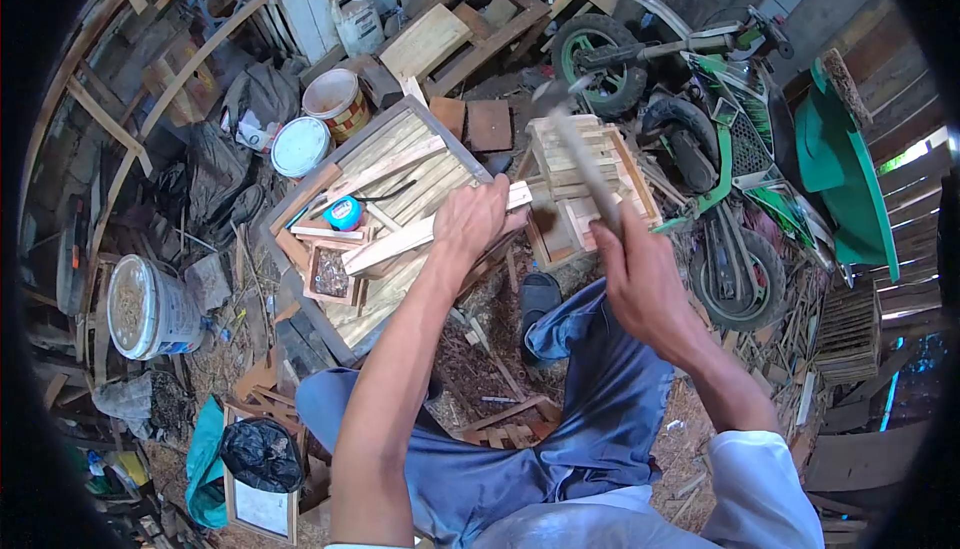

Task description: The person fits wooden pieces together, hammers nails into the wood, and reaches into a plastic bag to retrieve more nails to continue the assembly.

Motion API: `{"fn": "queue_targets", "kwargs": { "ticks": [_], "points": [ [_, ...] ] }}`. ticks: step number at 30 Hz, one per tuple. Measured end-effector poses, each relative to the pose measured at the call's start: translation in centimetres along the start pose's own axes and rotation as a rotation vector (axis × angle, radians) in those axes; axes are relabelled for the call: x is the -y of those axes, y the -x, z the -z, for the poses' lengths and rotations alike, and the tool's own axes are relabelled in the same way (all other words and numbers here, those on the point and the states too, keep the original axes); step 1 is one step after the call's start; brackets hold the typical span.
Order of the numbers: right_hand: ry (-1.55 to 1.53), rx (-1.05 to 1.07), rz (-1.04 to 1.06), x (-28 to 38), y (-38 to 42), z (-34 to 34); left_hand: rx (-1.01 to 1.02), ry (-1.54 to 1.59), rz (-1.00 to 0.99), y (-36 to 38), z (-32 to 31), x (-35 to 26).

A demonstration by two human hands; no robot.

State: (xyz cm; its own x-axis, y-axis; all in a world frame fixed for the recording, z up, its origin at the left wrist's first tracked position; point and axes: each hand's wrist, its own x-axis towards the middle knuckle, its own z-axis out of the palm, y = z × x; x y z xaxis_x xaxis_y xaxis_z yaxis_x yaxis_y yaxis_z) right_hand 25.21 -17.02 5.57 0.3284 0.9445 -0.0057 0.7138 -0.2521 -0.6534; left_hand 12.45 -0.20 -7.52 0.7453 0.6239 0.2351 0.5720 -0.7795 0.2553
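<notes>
1. Left hand (470, 217) is gripping a wooden strip (390, 247), fingers curled, over the tabletop's (400, 294) right edge.
2. Right hand (645, 284) is clenching a hammer (585, 164).
3. Small box (330, 271) is sitting by the lower-left edge.

We can read no text, brand, number or sign with certainty. We see pale lettering on the small round blue container (342, 214), but it is too small to make out. We find print low on the wall of the white bucket (172, 314), too blurred for us to read. The label on the white jug (358, 24) and the graphics on the green motorbike (742, 114) are likewise illegible to us.
</notes>
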Motion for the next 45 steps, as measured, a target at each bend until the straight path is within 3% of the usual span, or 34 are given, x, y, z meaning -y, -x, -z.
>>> {"fn": "queue_targets", "kwargs": {
  "ticks": [2,6,7,11,14,15,19,23,26,30,34,35,39,45],
  "points": [
    [-0.113,-0.139,0.024,0.4,0.9,-0.7,0.050,-0.003,0.036,0.1,0.1,-0.3],
    [0.159,0.122,0.057,-6.3,0.4,-3.2,0.033,0.002,0.053,-0.1,0.9,-0.1],
    [0.167,0.162,-0.020,-4.8,-0.2,-2.2,0.022,0.002,0.066,-0.2,0.8,0.1],
    [-0.069,-0.008,-0.005,1.0,0.4,0.7,0.051,-0.013,0.065,-0.1,0.5,-0.4],
    [-0.080,-0.013,0.037,-2.8,0.7,-2.8,0.025,0.017,0.052,0.2,0.2,-0.2],
    [0.187,0.148,0.040,-3.5,0.4,-3.2,0.021,0.011,0.079,0.1,0.3,-0.5],
    [0.125,0.162,-0.012,-2.4,-0.1,-1.2,-0.004,0.002,0.035,0.2,0.1,-0.1],
    [-0.153,-0.159,0.079,1.4,0.6,-0.3,0.068,0.010,0.065,-0.2,0.1,-0.2],
    [0.284,0.146,0.005,-5.5,0.9,-4.3,0.059,-0.007,0.071,0.1,0.4,-0.3],
    [0.151,0.140,0.131,-1.7,0.5,-1.6,0.082,0.023,0.078,0.0,0.0,-0.1],
    [-0.154,-0.147,0.099,1.3,1.0,-0.8,0.049,0.011,0.056,0.1,-0.5,0.0],
    [-0.134,-0.165,0.132,-1.9,1.3,-2.8,0.040,0.017,0.054,0.2,-0.4,-0.1],
    [0.158,0.158,0.030,-5.2,0.7,-3.3,0.057,-0.017,0.055,0.2,0.2,-0.3],
    [-0.060,-0.107,0.015,1.5,1.0,0.3,0.029,-0.023,0.015,0.1,-0.3,0.2]
  ]
}}
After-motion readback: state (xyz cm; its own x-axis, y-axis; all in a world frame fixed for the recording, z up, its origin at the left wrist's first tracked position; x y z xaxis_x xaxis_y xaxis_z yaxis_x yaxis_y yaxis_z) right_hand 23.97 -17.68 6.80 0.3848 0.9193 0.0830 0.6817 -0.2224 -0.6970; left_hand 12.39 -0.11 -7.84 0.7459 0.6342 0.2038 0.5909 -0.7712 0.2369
